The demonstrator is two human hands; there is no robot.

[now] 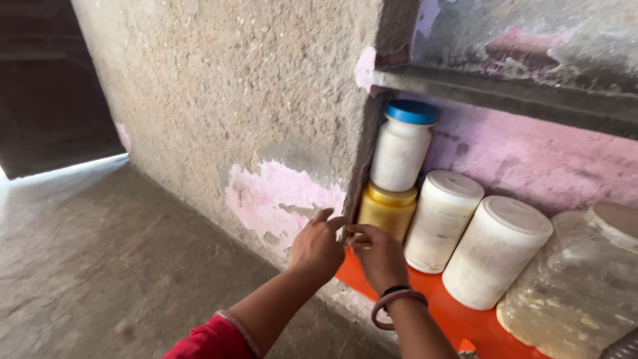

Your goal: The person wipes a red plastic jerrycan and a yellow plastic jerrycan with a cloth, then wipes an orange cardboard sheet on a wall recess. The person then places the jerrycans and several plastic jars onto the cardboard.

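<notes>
Both my hands reach to the left edge of a wall niche, where the rough wall meets an orange shelf [458, 319]. My left hand [318, 247] and my right hand [379, 256] have their fingertips together at the niche's edge. Whether anything small is pinched between them I cannot tell. My right wrist wears bangles. Just behind the fingertips stands a yellow jar [387, 209], with a white jar with a blue lid [401, 149] stacked on it.
Two white lidded tubs [442, 219] [495, 249] and a clear plastic jar [571, 286] stand further right on the shelf. A dark upper shelf [505, 93] runs above them. A rough plastered wall [232, 100] and a concrete floor [80, 252] lie to the left.
</notes>
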